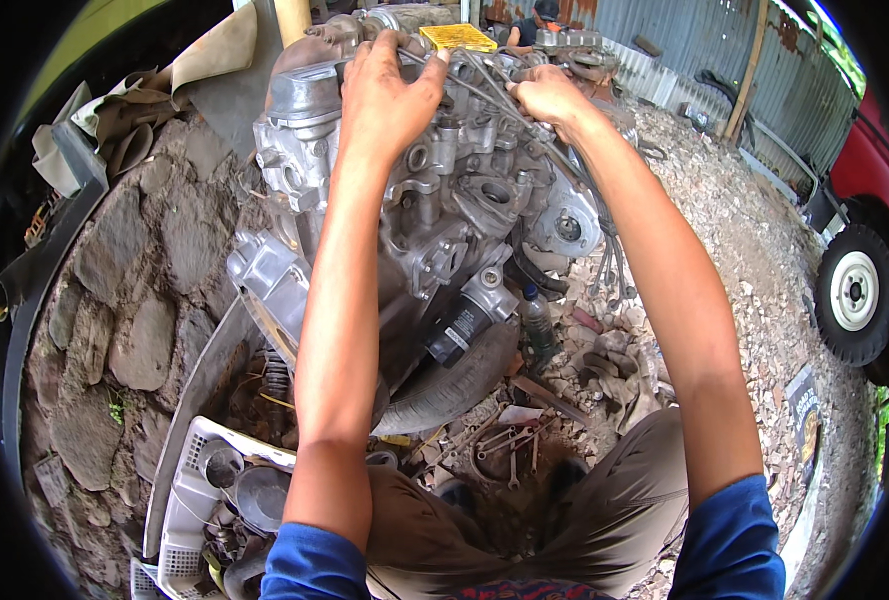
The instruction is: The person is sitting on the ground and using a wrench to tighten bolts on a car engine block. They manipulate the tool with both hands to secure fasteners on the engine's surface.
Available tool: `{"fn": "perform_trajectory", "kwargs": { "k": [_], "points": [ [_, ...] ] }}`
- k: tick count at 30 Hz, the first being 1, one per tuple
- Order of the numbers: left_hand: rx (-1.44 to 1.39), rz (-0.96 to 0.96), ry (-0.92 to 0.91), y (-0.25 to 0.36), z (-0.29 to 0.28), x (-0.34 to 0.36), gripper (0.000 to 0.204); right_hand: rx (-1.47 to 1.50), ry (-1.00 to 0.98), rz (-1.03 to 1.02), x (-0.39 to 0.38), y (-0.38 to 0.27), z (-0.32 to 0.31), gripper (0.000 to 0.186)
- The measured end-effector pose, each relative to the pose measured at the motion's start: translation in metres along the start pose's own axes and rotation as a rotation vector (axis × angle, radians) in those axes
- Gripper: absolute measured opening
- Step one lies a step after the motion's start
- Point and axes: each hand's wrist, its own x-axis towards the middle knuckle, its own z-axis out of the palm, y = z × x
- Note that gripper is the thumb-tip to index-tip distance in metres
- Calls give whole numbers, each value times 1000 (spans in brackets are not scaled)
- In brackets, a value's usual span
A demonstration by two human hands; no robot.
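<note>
A large grey metal engine (445, 215) stands in front of me, with a silver top cover (305, 92) on its left side. My left hand (385, 100) rests over the engine's upper edge, thumb spread away from the bent fingers; the fingertips are partly hidden. To the right, my right hand (553, 97) is closed with thumb and fingers on a bundle of thin dark cables (495, 90). The bundle crosses the engine top, and several loose ends (613, 275) dangle down its right side. A black cylindrical filter (460, 332) sits low on the engine.
Below the engine lie a tire (455, 385), a plastic bottle (538, 325) and several wrenches (513, 450). A white crate (187, 525) of parts stands lower left by a stone wall (145, 340). Beyond are a yellow tray (459, 38), another person (537, 25) and a red vehicle's wheel (853, 292).
</note>
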Motion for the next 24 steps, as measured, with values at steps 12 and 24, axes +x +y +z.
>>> {"fn": "perform_trajectory", "kwargs": {
  "k": [12, 24],
  "points": [
    [-73, -49, -66, 2, -6, 0, 45, -505, 67, -129, -5, 7, -7, 47],
    [-165, -193, -166, 21, -18, 2, 42, -407, -80, 149, -20, 38, -13, 63]
  ]
}}
